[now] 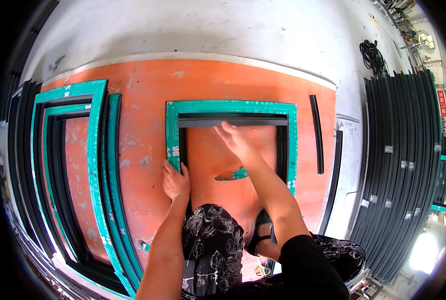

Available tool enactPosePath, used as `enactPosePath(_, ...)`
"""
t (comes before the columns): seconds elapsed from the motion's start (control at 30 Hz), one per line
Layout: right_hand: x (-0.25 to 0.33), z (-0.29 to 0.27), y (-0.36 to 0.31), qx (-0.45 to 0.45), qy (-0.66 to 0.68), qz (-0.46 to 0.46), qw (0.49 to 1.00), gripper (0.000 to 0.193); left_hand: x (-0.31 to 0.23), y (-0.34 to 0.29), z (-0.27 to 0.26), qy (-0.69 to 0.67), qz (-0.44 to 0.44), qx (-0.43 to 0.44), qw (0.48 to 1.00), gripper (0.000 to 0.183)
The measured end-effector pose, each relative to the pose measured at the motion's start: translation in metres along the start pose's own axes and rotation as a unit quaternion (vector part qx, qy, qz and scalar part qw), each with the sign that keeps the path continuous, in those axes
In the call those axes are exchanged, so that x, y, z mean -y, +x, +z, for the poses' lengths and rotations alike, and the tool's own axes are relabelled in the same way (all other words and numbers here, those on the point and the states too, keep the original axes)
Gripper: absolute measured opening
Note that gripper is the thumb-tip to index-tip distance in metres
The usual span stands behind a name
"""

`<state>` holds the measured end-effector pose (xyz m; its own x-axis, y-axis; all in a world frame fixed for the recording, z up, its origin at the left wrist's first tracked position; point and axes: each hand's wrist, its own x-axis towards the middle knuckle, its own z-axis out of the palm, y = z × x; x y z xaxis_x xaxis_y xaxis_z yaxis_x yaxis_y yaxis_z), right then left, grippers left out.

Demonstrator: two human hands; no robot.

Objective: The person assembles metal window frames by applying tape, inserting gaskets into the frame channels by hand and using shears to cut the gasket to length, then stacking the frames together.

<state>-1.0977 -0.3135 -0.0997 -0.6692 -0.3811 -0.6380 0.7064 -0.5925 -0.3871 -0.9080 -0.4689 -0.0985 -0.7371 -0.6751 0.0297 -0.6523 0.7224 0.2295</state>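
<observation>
A window frame (pixel 233 107), its face covered in green protective film and its inner edges black, lies on an orange board in front of me. My left hand (pixel 176 181) grips its left side, thumb on the inner edge and fingers over the film. My right hand (pixel 231 139) is raised over the opening with nothing in it. Its outstretched fingers reach toward the dark grey strip (pixel 233 120) along the frame's far inner side; whether they touch it, I cannot tell. Inside the opening lies a scrap of green film (pixel 240 173).
Green-faced frames (pixel 98 150) are stacked at left. Black strips (pixel 317 135) lie to the right, beside a big pile of dark profiles (pixel 400 165). A black cable coil (pixel 374 57) rests at far right. Yellow-handled scissors (pixel 263 270) lie by my foot on the orange board (pixel 143 75).
</observation>
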Motion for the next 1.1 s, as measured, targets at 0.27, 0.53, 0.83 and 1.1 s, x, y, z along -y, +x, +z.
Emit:
enactPosePath(0.27, 0.009, -0.006, 0.014, 0.021, -0.029, -0.039, 0.999, 0.01, -0.002, 0.003, -0.002, -0.029, -0.019, 0.041, 0.999, 0.058)
enactPosePath(0.53, -0.008, -0.027, -0.002, 0.017, -0.068, 0.001, 0.998, 0.006, 0.009, 0.003, 0.001, -0.028, 0.011, -0.005, 1.0, 0.058)
enactPosePath(0.83, -0.007, -0.019, 0.03, 0.02, -0.06, -0.06, 0.996, 0.012, 0.004, 0.003, -0.002, -0.03, -0.009, 0.02, 0.999, 0.057)
enactPosePath(1.1, -0.008, -0.012, 0.032, -0.001, -0.048, -0.081, 0.996, 0.015, 0.003, 0.003, 0.0, -0.017, -0.007, 0.014, 1.0, 0.058)
